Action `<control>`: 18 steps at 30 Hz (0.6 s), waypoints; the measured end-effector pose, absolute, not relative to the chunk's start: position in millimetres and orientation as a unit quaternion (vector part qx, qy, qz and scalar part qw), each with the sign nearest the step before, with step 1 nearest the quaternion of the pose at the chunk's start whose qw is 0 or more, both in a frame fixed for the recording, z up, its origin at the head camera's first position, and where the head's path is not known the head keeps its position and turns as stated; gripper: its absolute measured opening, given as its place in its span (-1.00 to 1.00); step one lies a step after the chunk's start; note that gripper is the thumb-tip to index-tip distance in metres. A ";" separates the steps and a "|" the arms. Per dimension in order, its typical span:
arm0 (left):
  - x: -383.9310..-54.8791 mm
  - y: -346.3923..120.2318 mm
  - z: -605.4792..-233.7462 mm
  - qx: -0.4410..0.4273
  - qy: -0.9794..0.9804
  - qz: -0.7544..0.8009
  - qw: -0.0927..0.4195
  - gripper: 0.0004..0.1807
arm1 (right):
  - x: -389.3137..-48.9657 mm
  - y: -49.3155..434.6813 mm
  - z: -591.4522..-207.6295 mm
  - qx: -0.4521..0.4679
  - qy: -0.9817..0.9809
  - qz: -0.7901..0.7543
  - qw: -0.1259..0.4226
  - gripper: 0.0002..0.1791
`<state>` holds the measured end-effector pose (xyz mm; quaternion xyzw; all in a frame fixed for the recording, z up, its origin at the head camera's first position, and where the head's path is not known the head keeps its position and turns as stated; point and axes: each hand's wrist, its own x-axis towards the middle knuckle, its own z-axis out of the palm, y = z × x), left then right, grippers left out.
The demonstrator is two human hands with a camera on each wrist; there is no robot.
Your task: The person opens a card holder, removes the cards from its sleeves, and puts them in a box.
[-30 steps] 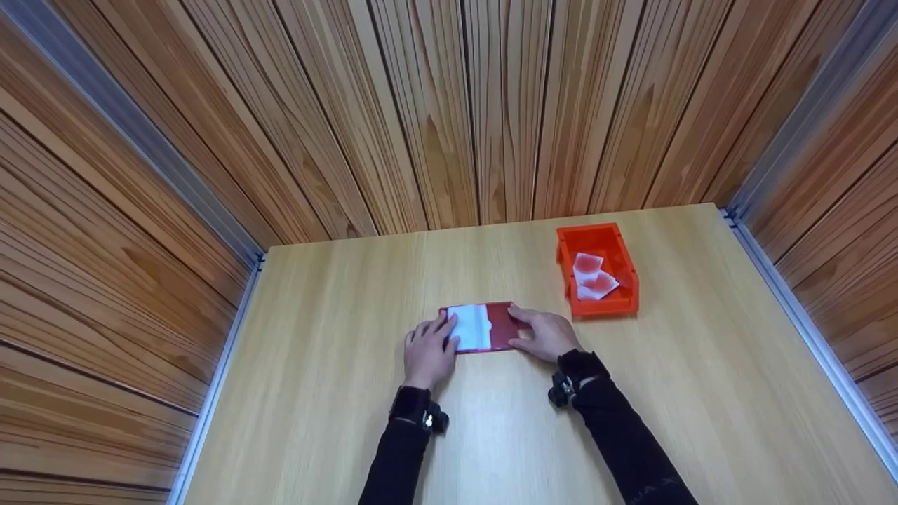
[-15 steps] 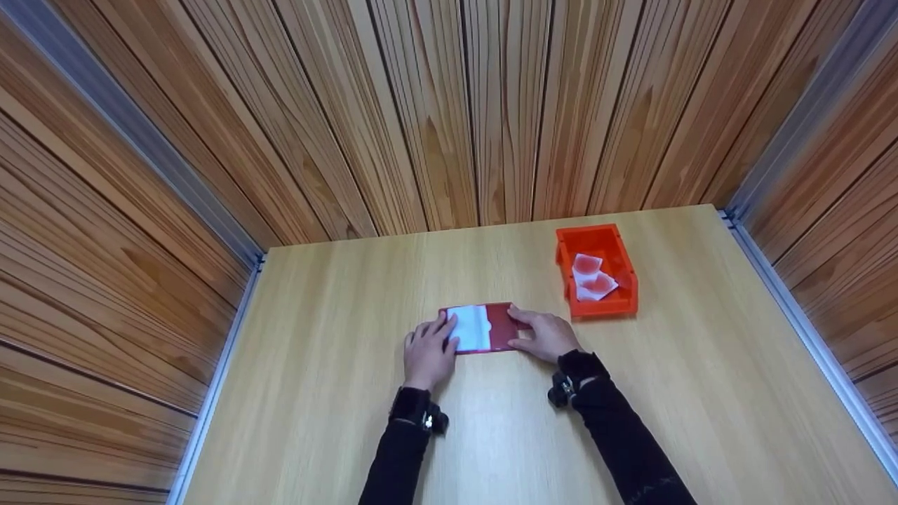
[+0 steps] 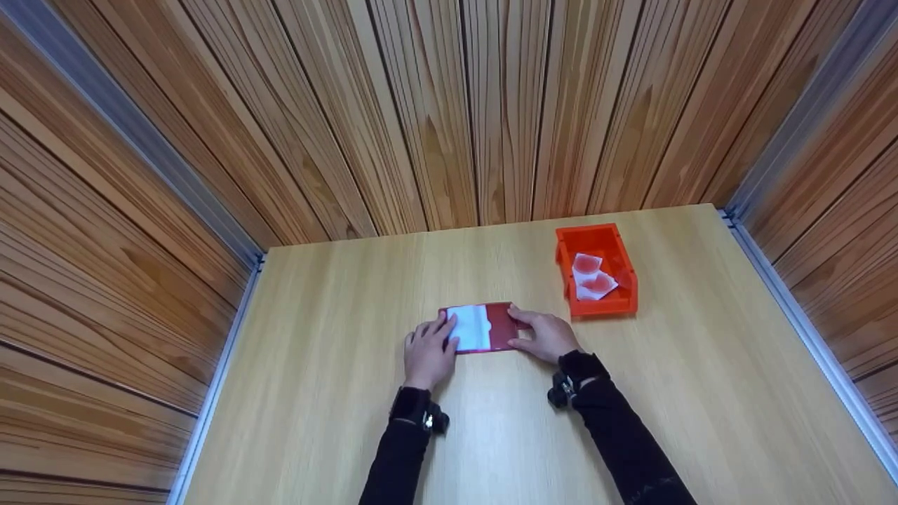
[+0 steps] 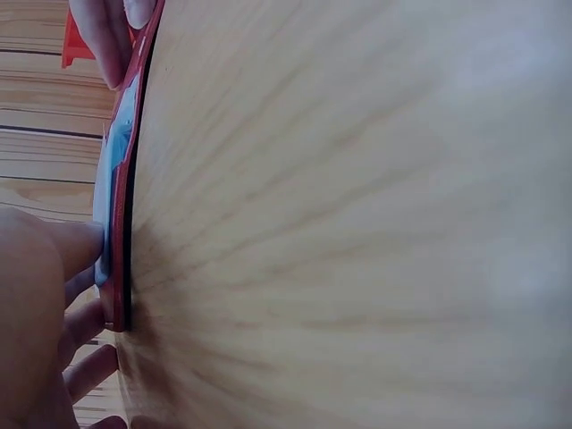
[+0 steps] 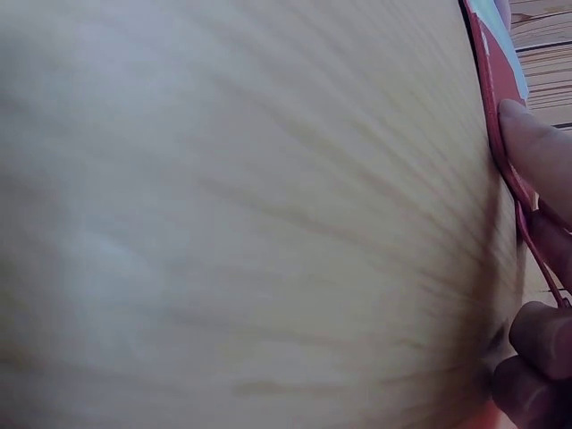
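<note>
A flat red wallet-like case [image 3: 502, 326] lies on the table, with a pale blue-white sheet [image 3: 468, 328] over its left part. My left hand [image 3: 429, 356] rests on the left end, its thumb [image 4: 82, 246] pressing the sheet and the other fingers spread beside the edge. At the opposite end, my right hand [image 3: 551, 335] holds the case between thumb and index finger at its two corners. In the right wrist view a thin red strap or flap [image 5: 542, 255] shows by the right fingers, which are curled below the thumb. The underside of the case is hidden.
An orange bin [image 3: 605, 307] stands behind and right of my right hand. Inside lie white pieces with red round marks [image 3: 596, 284]. Wood-plank walls enclose the light wooden table [image 3: 337, 337] at the back and sides, with metal rails [image 3: 807, 333] along its side edges.
</note>
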<state>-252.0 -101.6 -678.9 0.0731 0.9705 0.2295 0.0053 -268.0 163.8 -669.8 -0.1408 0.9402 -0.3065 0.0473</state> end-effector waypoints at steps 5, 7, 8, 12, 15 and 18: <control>-252.8 -103.8 -677.8 0.074 0.968 0.239 0.001 -0.47 | -269.3 159.3 -670.9 -0.136 0.943 -0.300 0.053 -0.19; -252.7 -105.1 -678.0 0.075 0.966 0.248 -0.001 -0.47 | -268.7 158.2 -670.9 -0.134 0.942 -0.302 0.051 -0.21; -252.5 -105.9 -677.7 0.076 0.965 0.253 0.000 -0.46 | -268.2 158.6 -670.2 -0.130 0.941 -0.308 0.049 -0.22; -256.9 -112.5 -671.8 0.076 0.962 0.262 -0.006 -0.43 | -270.1 164.2 -659.3 -0.107 0.930 -0.350 0.044 -0.31; -263.5 -123.3 -661.9 0.078 0.966 0.248 -0.016 -0.41 | -274.1 174.5 -643.6 -0.088 0.922 -0.374 0.045 -0.38; -270.2 -138.8 -650.7 0.083 0.970 0.228 -0.026 -0.38 | -278.0 191.0 -626.9 -0.087 0.923 -0.374 0.033 -0.45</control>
